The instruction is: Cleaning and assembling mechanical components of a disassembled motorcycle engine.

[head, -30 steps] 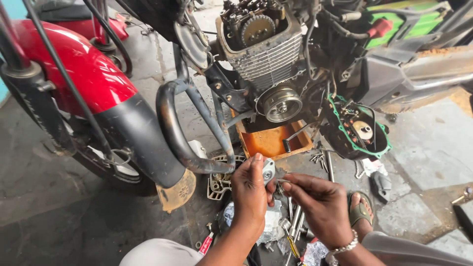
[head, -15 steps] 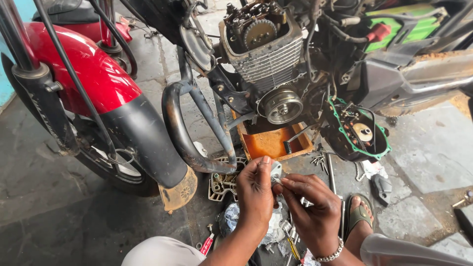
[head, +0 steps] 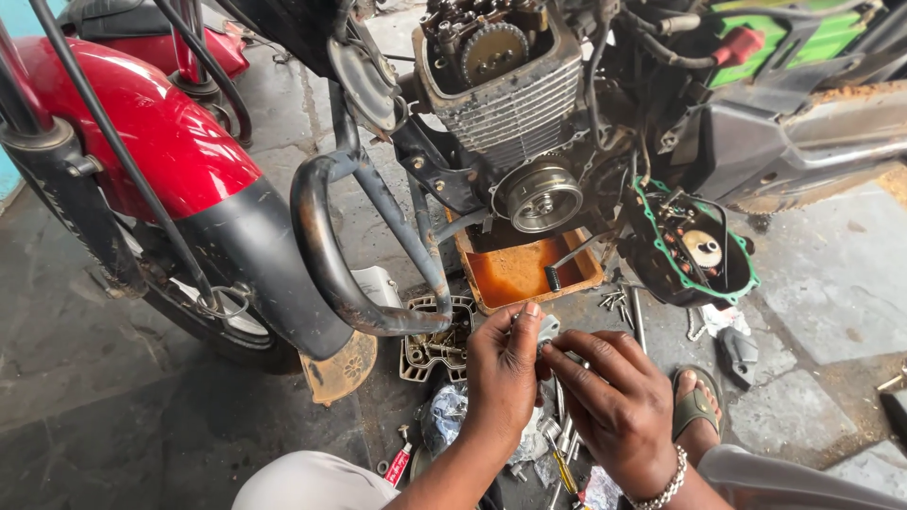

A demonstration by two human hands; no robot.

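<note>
— What have we got in our hands?

— A small silvery metal part [head: 546, 329], held up between the two. Our left hand [head: 501, 378] has its fingers [head: 525, 326] clenched on the part's near side, thumb and forefinger pinching it. Our right hand [head: 619, 401] comes in from the other side, its fingers [head: 586, 351] touching the same part — whether they grip it or only steady it we cannot quite tell, since the left hand covers much of it.

— And where does the part sit against the rest?

— Low in the middle of the view, above the floor [head: 822, 283], just below the rusty orange drip tray [head: 515, 274] that lies under the engine [head: 510, 104]. The round silver rotor [head: 542, 196] on the engine's side is straight above the tray.

— What lies around our hands?

— A pale metal cover [head: 433, 345] with ribs lies on the floor just left of the left hand, under the curve of the dark crash guard [head: 326, 255]. Loose bolts [head: 614, 300] are scattered just beside the tray's right corner. Further right hangs the black engine side cover [head: 694, 250] with its green gasket, coils showing inside. Under our wrists there are tools [head: 562, 444] and crumpled wrapping, too jumbled to sort out.

— Anything else?

— Our foot in a green sandal [head: 694, 406] is planted right of the right hand. The red front mudguard [head: 142, 132] and the front wheel [head: 217, 326] fill the left side, well apart from the part.
</note>
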